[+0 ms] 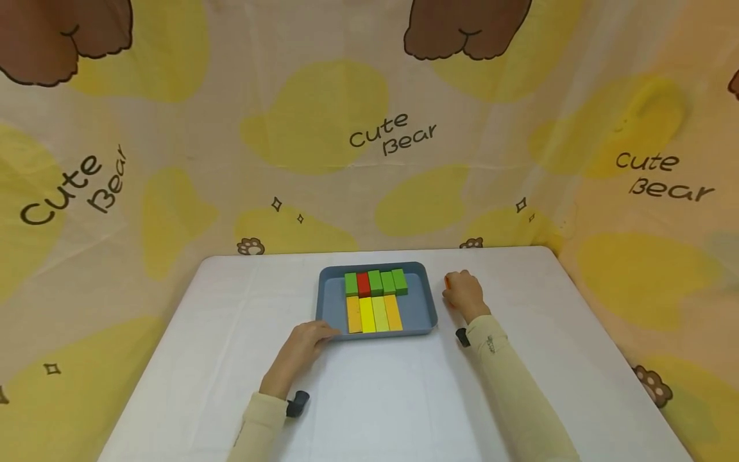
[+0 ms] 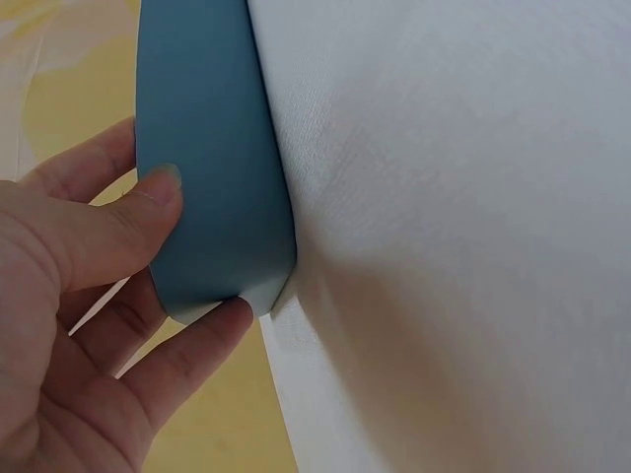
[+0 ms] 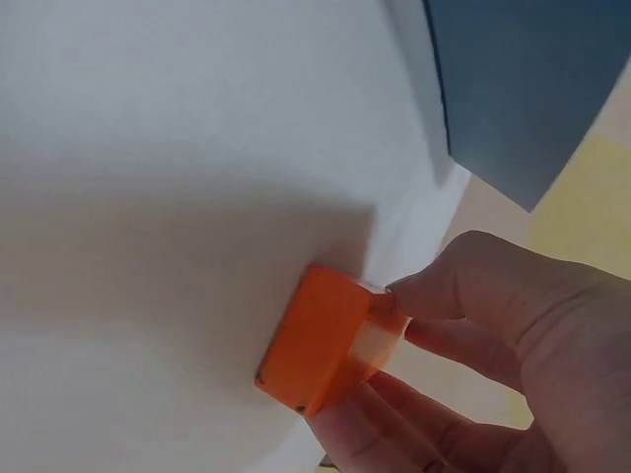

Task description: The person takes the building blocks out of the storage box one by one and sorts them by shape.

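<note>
Pickup step: orange block (image 3: 330, 350) is pinched by right hand (image 1: 464, 294); blue tray (image 1: 330, 301) corner is gripped by left hand (image 1: 301, 350); placing beside the tray's blocks is judged next.

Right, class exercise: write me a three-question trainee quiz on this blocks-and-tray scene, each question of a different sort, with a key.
1. True or false: the left hand grips the near left corner of the shallow blue plastic tray.
2. Which does the right hand pinch? A) the red wooden block B) the orange wooden block C) a green block
3. Fill in: the orange block rests on the white ____, right of the tray.

Key: 1 true; 2 B; 3 table.
</note>
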`<control>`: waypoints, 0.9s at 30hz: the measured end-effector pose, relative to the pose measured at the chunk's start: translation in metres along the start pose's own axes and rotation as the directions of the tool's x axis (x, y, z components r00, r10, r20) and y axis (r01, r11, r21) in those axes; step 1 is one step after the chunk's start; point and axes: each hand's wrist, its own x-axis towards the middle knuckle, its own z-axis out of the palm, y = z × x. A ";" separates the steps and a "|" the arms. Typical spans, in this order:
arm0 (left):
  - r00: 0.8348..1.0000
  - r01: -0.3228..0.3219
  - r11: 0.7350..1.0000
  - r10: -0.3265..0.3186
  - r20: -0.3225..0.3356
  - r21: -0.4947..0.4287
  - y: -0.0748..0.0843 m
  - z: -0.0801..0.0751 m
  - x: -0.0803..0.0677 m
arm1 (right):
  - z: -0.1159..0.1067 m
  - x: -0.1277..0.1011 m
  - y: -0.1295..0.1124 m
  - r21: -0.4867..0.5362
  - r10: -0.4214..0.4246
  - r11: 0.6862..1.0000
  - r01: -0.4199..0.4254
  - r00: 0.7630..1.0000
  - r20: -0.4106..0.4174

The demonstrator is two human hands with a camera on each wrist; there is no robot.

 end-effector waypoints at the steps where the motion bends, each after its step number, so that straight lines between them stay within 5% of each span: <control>1: 1.000 -0.002 1.000 0.002 0.000 -0.005 0.000 0.000 0.000 | 0.001 0.000 0.001 0.001 -0.001 1.000 0.001 1.000 0.000; 27: 1.000 0.027 0.999 -0.027 -0.008 -0.041 -0.001 0.001 0.000 | 0.006 0.001 0.003 -0.016 0.028 1.000 -0.027 0.998 0.051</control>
